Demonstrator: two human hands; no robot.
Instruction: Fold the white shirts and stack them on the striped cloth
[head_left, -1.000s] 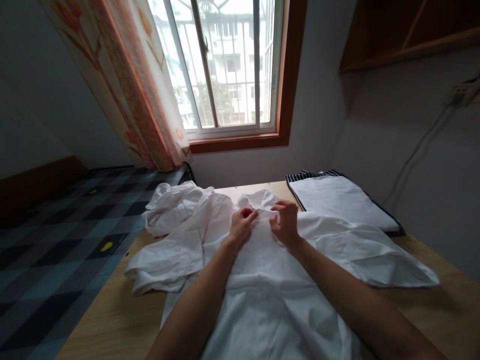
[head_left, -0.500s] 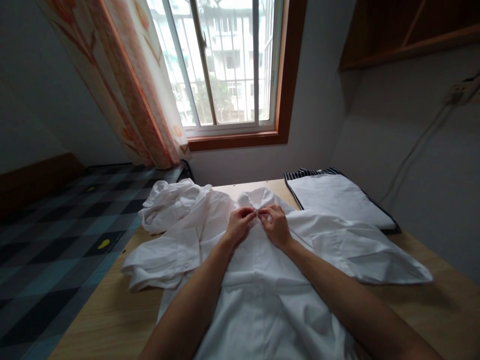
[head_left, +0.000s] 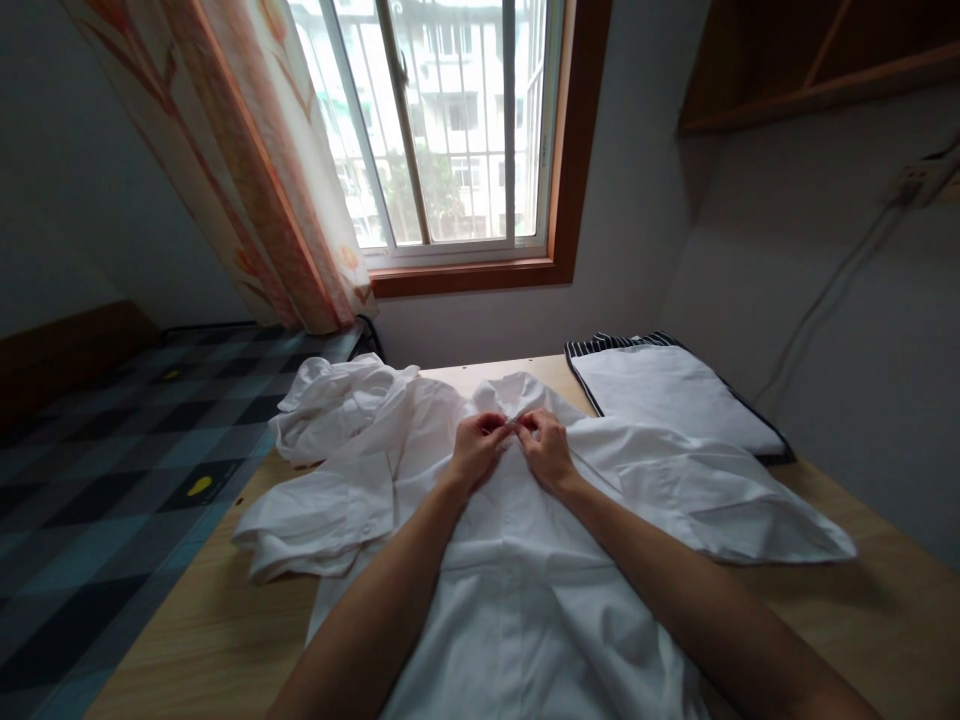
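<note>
A white shirt (head_left: 517, 610) lies spread on a wooden table, its collar at the far end and its sleeves out to both sides. My left hand (head_left: 480, 448) pinches the front edge of the shirt just below the collar. Right beside it, my right hand (head_left: 546, 447) pinches the opposite edge, and the fingertips of both hands nearly meet. Whether a button sits between the fingers is too small to make out. Past the left sleeve, a crumpled white garment (head_left: 337, 405) rests at the far left of the table.
Folded clothes, white over black striped cloth (head_left: 667, 390), lie at the table's back right. Bare wood shows on the table (head_left: 202, 600) at the left. A bed with a checked cover (head_left: 97, 490) stands left of it. A window (head_left: 457, 130) and a curtain (head_left: 247, 160) are ahead.
Both hands stay pinched on the shirt below the collar, with only slight finger movement. The whole view has shifted a little.
</note>
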